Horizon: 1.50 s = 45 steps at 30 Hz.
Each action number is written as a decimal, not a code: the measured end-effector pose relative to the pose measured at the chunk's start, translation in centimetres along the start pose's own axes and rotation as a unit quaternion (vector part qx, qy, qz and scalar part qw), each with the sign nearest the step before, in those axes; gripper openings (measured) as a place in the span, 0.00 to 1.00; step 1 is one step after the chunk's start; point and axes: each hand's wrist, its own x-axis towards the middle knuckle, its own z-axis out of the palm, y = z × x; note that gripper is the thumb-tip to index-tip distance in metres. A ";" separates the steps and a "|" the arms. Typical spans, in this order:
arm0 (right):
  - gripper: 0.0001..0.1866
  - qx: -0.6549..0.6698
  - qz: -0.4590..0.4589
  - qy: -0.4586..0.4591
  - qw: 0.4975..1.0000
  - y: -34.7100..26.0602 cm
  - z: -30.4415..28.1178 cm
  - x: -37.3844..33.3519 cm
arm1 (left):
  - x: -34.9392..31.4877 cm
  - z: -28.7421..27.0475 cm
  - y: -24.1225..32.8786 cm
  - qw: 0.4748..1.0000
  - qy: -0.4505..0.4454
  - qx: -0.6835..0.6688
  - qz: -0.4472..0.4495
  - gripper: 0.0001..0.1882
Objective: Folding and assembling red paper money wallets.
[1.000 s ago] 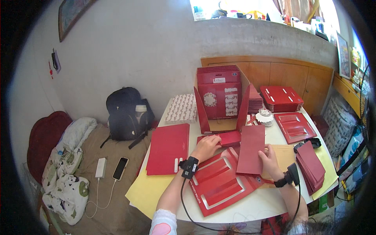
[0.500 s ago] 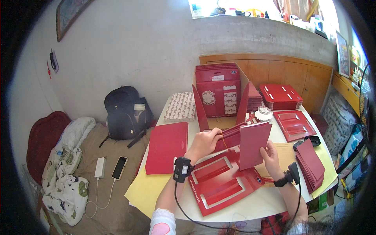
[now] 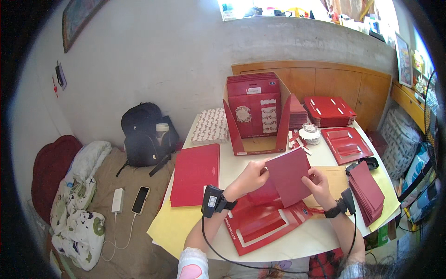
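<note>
A dark red folded paper card (image 3: 289, 179) is held tilted over the table between my two hands. My left hand (image 3: 251, 177) is closed on its upper left edge, and my right hand (image 3: 318, 185) pinches its right edge between thumb and fingers. Beneath the card lies a glossy red flat package (image 3: 262, 231) with white-rimmed cut-out windows, partly covered by the card and my left hand. A tan sheet (image 3: 331, 182) lies beside my right hand. To its right is a stack of dark red cards (image 3: 367, 197).
Behind my hands stands an open red display box (image 3: 260, 148) with similar packages upright inside. Stacked red packages (image 3: 331, 110), white ornate tags (image 3: 310, 134) and another windowed package (image 3: 347, 145) lie to its right. Large red sheets (image 3: 195, 174) and a patterned box (image 3: 210, 125) lie left.
The card has tilted and swung left, its broad face now turned up. My left hand has left the thin band it pinched beside the red pieces and now holds the card's edge.
</note>
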 end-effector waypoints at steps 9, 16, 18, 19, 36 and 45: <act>0.06 -0.016 -0.011 0.035 0.999 -0.2 0.9 -0.3 | 0.1 0.0 -1.3 0.987 0.009 0.061 0.152 0.16; 0.03 -0.022 0.028 0.054 0.998 0.2 0.6 -0.4 | 0.0 -0.1 -2.4 0.982 -0.010 0.096 0.161 0.14; 0.03 -0.014 0.038 0.062 0.997 0.4 0.6 -0.3 | 0.1 -0.2 -2.6 0.978 -0.019 0.114 0.174 0.13; 0.03 -0.012 0.037 0.062 0.997 0.7 0.4 -0.2 | 0.1 -0.1 -2.5 0.972 -0.021 0.152 0.178 0.12; 0.04 0.027 0.068 0.072 0.995 -1.1 -0.9 0.4 | -0.1 -0.7 -3.0 0.920 -0.183 -0.345 0.013 0.07; 0.04 0.019 0.060 0.108 0.992 -0.4 -2.4 0.7 | -0.6 -0.8 -4.3 0.942 -0.162 -0.288 -0.054 0.13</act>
